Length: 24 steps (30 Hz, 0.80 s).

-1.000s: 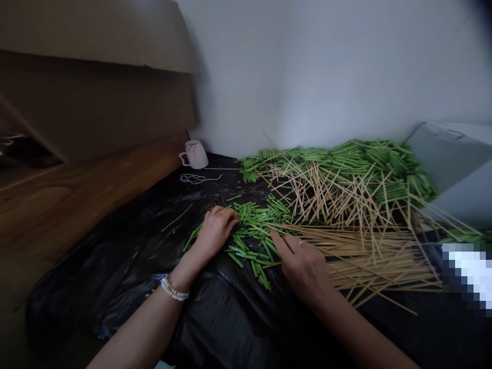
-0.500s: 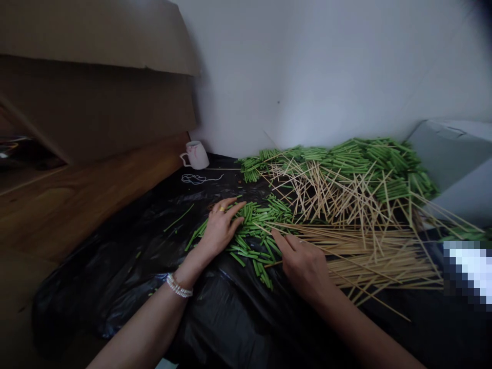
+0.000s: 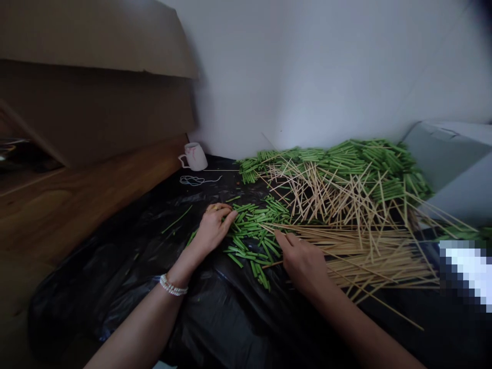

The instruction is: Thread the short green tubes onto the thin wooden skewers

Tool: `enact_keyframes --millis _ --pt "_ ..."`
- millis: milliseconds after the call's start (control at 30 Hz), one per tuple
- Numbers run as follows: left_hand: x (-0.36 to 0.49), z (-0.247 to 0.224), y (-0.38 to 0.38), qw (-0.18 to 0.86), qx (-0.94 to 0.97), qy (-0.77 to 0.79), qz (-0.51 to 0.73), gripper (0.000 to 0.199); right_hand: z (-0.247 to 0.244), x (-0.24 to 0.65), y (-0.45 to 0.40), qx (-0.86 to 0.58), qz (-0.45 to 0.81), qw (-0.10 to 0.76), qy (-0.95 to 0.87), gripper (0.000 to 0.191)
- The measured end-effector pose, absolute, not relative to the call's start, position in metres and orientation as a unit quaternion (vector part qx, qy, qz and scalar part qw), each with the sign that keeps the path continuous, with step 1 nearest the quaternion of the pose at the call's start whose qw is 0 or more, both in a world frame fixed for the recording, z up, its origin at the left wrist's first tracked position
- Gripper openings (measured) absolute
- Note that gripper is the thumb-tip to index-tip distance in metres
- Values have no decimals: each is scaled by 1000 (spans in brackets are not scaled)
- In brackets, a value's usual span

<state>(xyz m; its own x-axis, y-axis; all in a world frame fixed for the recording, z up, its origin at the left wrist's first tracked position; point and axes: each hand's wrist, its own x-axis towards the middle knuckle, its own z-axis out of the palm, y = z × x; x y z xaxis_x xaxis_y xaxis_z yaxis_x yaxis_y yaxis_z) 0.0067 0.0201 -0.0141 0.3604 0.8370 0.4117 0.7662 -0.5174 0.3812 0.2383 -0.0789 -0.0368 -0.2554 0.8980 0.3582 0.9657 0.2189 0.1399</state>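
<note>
Cut green stems (image 3: 249, 230) lie in a loose pile on black plastic, between my two hands. My left hand (image 3: 215, 225), with a beaded bracelet at the wrist, rests at the pile's left edge, fingers curled in; what they hold, if anything, is hidden. My right hand (image 3: 302, 256) is closed at the right side of the pile, thumb and index finger pinched on a thin wooden stick whose tip points left over the stems. Many wooden sticks (image 3: 369, 266) lie flat to the right of that hand.
Behind, a long heap of green stems (image 3: 353, 159) with sticks poking out runs along the wall. A white mug (image 3: 195, 157) and a tangled string (image 3: 192, 180) are at the back left. A cardboard box (image 3: 115, 107) stands left, a pale box (image 3: 453, 159) right.
My left hand has drawn back slightly to the left, and its spread fingers have curled in. My right hand has barely moved. The view has shifted a little.
</note>
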Motion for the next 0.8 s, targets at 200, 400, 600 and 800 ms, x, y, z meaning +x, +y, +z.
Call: enact_keyframes --millis 200,400,600,800 --pt "-1 23 23 164 854 463 174 28 -34 237 -79 -613 -110 18 -782 40" --pt "32 18 45 176 868 429 179 23 -34 236 -79 -609 -114 21 -784 39" --pt "82 -17 68 78 893 424 133 23 -31 235 -79 -605 -115 25 -787 37" --pt "80 -8 83 51 893 434 108 21 -31 235 -79 -610 -110 18 -785 37"
